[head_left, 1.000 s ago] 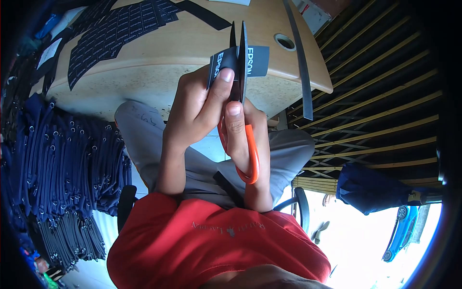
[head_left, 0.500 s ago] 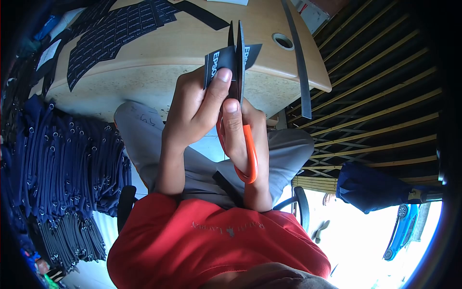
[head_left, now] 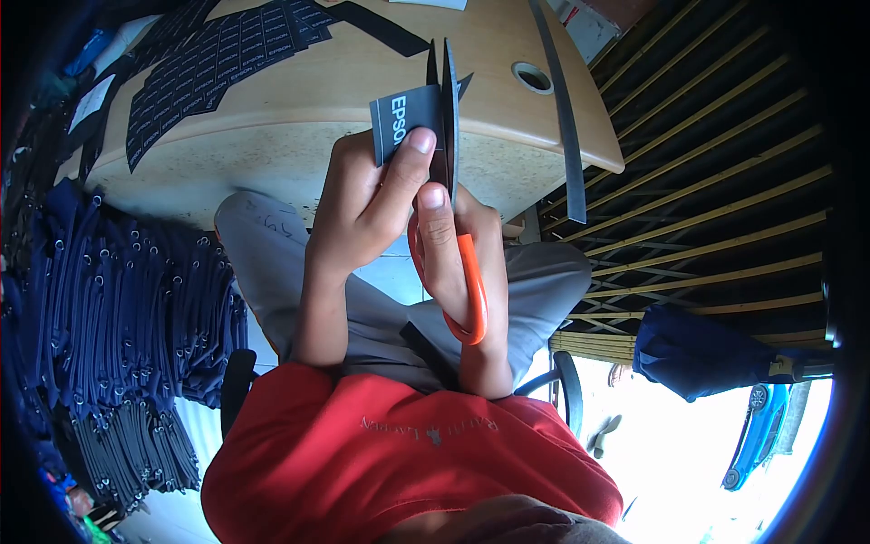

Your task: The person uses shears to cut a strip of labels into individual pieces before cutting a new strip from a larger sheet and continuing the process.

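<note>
My left hand [head_left: 376, 195] pinches a dark label piece [head_left: 399, 116] with white lettering "EPSO" between thumb and fingers. My right hand [head_left: 453, 245] is closed around the orange handles of the scissors [head_left: 471, 290]. The scissor blades point up and away from me and stand slightly apart. The label lies against the left side of the blades, and a small dark corner shows to their right. My two hands are close together, in front of the table's edge.
Printed dark label sheets [head_left: 217, 63] lie on the wooden table [head_left: 489, 54], left. A dark strip [head_left: 571, 145] hangs over its right edge. Bundles of navy straps [head_left: 136, 308] hang at left; a metal lattice gate [head_left: 707, 181] stands at right.
The label in my left hand has turned and spread to the left, its face more toward the camera. Less of the dark piece shows right of the blades. My hands have barely moved.
</note>
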{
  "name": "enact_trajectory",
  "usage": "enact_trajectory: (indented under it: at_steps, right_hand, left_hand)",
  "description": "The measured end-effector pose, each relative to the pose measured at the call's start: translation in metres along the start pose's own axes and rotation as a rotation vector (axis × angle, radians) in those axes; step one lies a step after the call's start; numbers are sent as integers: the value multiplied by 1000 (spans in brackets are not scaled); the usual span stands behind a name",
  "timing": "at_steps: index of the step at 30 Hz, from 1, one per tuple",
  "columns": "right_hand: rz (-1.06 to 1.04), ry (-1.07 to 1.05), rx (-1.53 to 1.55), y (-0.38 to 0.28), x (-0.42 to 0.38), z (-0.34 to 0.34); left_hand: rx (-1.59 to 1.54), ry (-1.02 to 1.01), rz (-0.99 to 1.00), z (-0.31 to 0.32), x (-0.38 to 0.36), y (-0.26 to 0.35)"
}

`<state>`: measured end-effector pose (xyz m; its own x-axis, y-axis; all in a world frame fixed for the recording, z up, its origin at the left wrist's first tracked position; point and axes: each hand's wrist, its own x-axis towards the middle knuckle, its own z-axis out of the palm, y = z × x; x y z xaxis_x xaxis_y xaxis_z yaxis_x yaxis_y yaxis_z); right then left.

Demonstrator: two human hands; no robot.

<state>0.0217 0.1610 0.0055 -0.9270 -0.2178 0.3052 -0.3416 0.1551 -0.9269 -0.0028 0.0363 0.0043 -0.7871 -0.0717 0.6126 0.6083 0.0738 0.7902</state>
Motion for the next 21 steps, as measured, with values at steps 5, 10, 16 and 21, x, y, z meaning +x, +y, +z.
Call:
enact_trajectory:
  at_steps: [5,10,16,21]
  right_hand:
    - [-6,5,9,1,0,1]
    - [37,-36,23,-4,-2,4]
    - [42,-113,-2,5,0,14]
    - [0,-95,0,10,4,18]
  left_hand:
    - [25,27,26,0,1,-6]
    - [-5,193,21,4,4,-8]
    - [-585,116,-20,6,12,-7]
    - [-635,85,-32,8,13,-13]
